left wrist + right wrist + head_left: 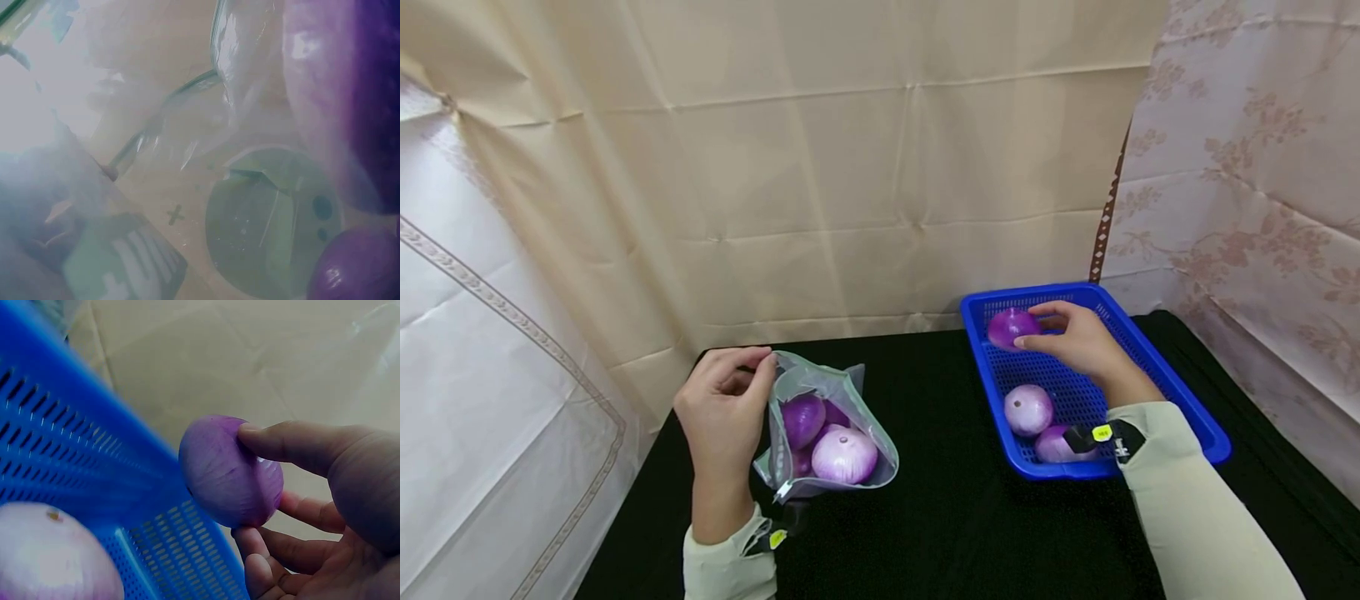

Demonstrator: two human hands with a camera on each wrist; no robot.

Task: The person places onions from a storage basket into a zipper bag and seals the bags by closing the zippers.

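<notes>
My right hand (1078,337) grips a purple onion (1012,329) between thumb and fingers, over the far left part of the blue basket (1157,387). The right wrist view shows the thumb on one side of that onion (228,472) and fingertips on the other. Two more onions, one pale (1028,410) and one purple (1060,444), lie at the basket's near end. My left hand (726,400) pinches the rim of a clear plastic bag (880,433), its mouth spread. Inside it sit several onions, a pale one (844,456) on top. The bag's printed film fills the left wrist view.
A black cloth (940,517) covers the table under bag and basket. A beige curtain (850,183) hangs behind the far edge, with a floral cloth (1270,183) on the right and a white cloth (497,375) on the left.
</notes>
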